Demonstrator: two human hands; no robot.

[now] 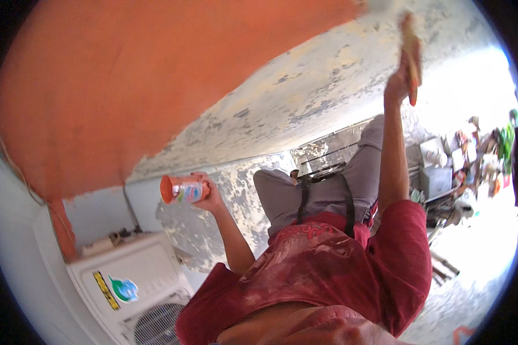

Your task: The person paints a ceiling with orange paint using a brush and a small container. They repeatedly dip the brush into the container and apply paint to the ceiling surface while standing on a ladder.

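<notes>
My left hand is wrapped round a small clear container with a label and orange paint inside its rim. The container lies tilted in the view, its mouth pointing left. On the other side, my right arm is stretched out, and my right hand grips a paintbrush. Its far end, smeared by motion, is close to the wall; an orange stain marks the near end. Fresh-looking orange paint covers the wall's upper left, while the pale, flaking part borders it.
A white air-conditioner outdoor unit stands at the lower left, with a cable above it. Dark railing bars lie beyond my legs. Piled clutter fills the right side, near bright daylight.
</notes>
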